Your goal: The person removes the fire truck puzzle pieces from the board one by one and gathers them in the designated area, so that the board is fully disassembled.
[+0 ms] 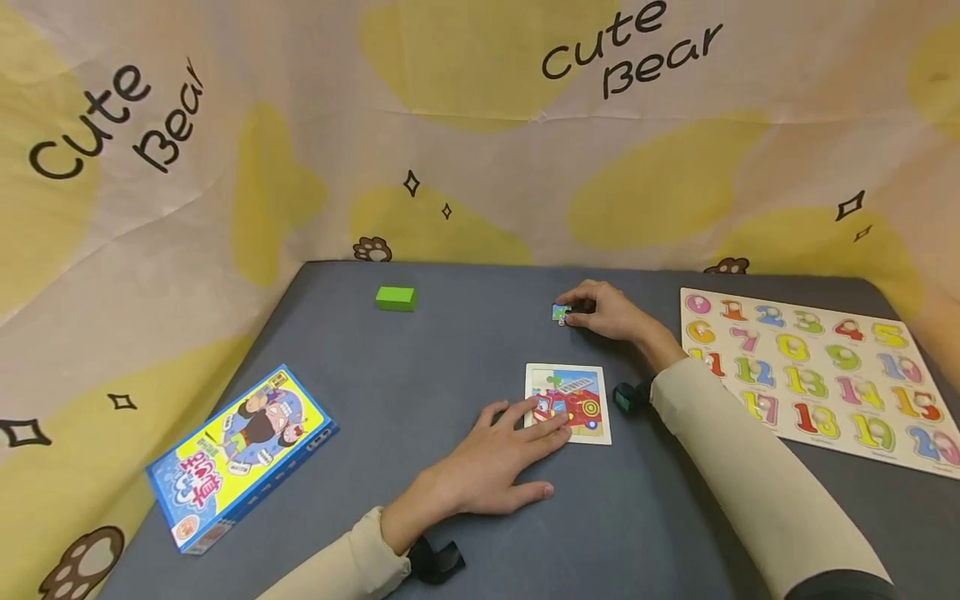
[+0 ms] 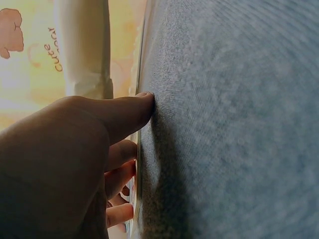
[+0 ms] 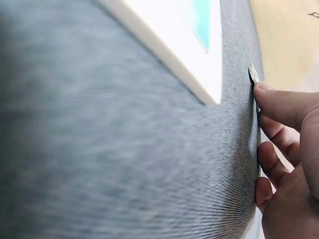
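Observation:
My left hand rests with its fingers spread on a small framed jigsaw puzzle showing a red fire truck with a ladder. In the left wrist view the thumb reaches down to the table beside the puzzle. Beyond the puzzle, close to the tabletop, my right hand pinches a small blue and green puzzle piece between thumb and fingers. The right wrist view catches only the thin edge of that piece at the thumb tip, and a corner of the puzzle's white frame.
A green block lies at the back left. A blue and yellow box lies at the left edge. Near my right forearm is a number board with coloured numerals. Printed cloth hangs behind the grey table.

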Motion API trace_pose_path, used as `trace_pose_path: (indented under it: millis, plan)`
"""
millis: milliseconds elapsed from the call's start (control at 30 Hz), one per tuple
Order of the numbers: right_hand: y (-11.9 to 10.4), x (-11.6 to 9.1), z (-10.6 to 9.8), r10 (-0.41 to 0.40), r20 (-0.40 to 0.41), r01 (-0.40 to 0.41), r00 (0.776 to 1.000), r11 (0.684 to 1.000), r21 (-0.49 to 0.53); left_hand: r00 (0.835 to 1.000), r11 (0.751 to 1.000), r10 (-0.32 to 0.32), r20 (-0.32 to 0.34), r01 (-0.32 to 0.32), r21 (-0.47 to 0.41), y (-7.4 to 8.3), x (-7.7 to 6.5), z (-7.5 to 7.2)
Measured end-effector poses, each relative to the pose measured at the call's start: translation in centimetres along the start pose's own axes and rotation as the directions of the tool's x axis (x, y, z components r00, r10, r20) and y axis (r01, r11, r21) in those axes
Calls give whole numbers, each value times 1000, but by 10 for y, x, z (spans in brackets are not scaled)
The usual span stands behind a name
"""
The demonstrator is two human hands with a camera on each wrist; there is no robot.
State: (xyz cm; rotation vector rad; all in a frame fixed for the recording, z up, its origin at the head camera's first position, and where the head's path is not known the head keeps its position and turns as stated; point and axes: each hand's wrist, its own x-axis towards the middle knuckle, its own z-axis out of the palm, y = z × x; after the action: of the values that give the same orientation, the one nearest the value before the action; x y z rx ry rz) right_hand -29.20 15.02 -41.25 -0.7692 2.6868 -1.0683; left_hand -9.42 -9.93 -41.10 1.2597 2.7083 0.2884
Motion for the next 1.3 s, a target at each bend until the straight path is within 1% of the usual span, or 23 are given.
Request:
trace_pose_path:
  millis: [67,167,267,400,500,667,867,1067,1200,1300]
  plan:
    - [2,1,-2,30,3,-30,1000,1000,5,1000,1000,1,1,-1,-8,0,0,0]
    - [7,3,-3,100,3,-101,995,995,27,1000,1000,3,2,-3,-14,0,0,1]
    - [9,4,-4,140,-2,-140,990,989,41,1000,1000,2,2,-2,-13,-1,0,1]
    - [8,9,-2,116,-32,-115,993,993,29,1000,1000,5,-5,-5,-5,-2,-1,1]
    - [7,13,0,110,-71,-109,991,994,14,1000,1000,11,-11,-11,-1,-2,-1,1]
    - [6,15,3,149,-114,-152,982,988,-16,1000,1000,15,-11,-15,-1,-2,-1,1]
    - [3,15,4,206,-133,-209,969,978,-9,1000,1000,14,-5,-14,-8,-2,-1,1]
    - [4,19,4,226,-167,-233,960,972,-29,1000,1000,16,-1,-16,2,-2,1,2]
    - [6,21,5,236,-169,-247,957,968,-43,1000,1000,15,-7,-14,10,-3,1,4]
    - [7,20,5,235,-166,-242,958,970,-24,1000,1000,8,-8,-8,11,-3,1,5]
